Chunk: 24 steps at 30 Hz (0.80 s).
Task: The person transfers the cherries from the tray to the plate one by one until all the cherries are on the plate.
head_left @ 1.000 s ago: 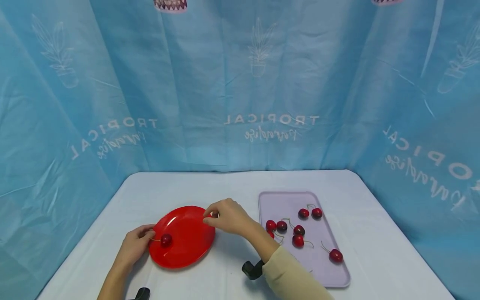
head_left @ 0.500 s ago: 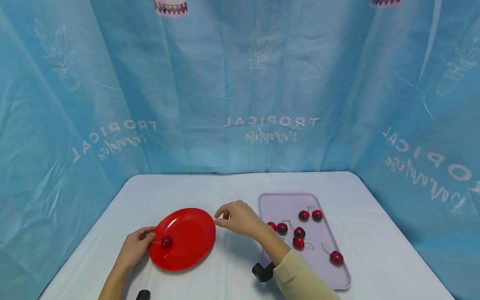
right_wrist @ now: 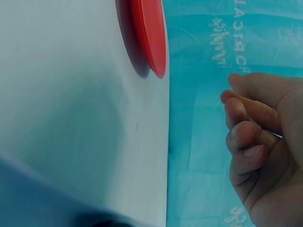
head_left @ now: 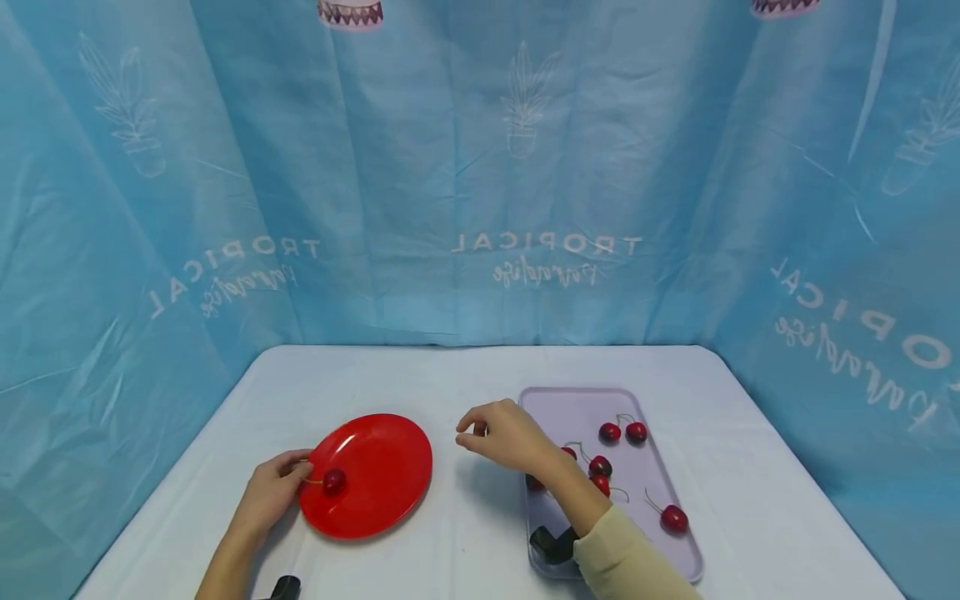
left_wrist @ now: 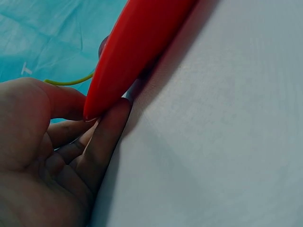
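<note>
At the left of the head view, my left hand pinches the near-left rim of a red plate. The left wrist view shows the thumb above the rim and fingers beneath it, with the plate slanting up from the cloth. One dark red cherry lies on the plate, its stem reaching past the rim by my thumb. My right hand hovers between plate and tray, its fingers loosely bent and holding nothing. Beneath my right forearm, a lilac tray carries several stemmed cherries, some partly hidden by the arm.
A white cloth covers the table. Blue curtains with printed lettering hang behind it and on both sides. At the tray's right edge lies a single cherry; a joined pair sits farther back.
My right hand has moved right, away from the plate's right rim and toward the tray, covering more cherries with its forearm. The left hand, plate and cherry on it have stayed put.
</note>
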Each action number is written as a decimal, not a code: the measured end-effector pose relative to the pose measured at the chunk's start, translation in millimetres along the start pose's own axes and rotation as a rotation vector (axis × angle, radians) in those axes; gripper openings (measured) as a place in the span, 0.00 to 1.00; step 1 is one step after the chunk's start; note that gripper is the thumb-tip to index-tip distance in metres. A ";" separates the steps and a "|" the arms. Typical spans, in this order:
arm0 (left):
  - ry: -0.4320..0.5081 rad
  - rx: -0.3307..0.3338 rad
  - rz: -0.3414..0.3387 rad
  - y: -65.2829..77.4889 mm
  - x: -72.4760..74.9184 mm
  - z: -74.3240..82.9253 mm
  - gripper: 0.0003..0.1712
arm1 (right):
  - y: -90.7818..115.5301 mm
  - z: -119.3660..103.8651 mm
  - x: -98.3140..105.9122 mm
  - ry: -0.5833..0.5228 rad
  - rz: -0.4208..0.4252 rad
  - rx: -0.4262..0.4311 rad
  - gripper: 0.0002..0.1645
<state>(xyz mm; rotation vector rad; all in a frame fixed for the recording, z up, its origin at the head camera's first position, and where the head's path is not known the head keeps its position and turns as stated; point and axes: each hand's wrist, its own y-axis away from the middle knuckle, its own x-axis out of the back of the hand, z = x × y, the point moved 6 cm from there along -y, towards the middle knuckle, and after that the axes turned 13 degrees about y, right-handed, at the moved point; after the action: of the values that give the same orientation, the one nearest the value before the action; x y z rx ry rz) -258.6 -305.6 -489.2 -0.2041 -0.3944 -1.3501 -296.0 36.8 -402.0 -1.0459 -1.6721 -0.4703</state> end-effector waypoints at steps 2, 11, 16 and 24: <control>-0.002 -0.001 0.000 0.2 0.9 0.4 0.26 | 2.3 3.2 1.0 0.006 0.004 -0.001 0.10; 0.006 -0.014 -0.002 2.9 -0.8 2.5 0.26 | 15.0 20.0 -0.6 -0.035 0.000 -0.039 0.12; -0.012 -0.016 0.017 -0.8 -1.7 -1.8 0.25 | 22.6 22.9 2.4 -0.025 0.007 -0.034 0.12; -0.012 -0.025 0.018 -3.5 -1.7 -3.5 0.25 | 34.1 32.8 8.5 0.011 0.003 -0.061 0.14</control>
<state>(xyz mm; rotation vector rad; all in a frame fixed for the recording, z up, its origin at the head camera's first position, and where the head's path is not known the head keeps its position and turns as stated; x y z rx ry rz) -261.7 -306.1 -493.3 -0.2359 -0.3854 -1.3368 -287.1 82.9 -412.5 -1.0881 -1.6555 -0.5271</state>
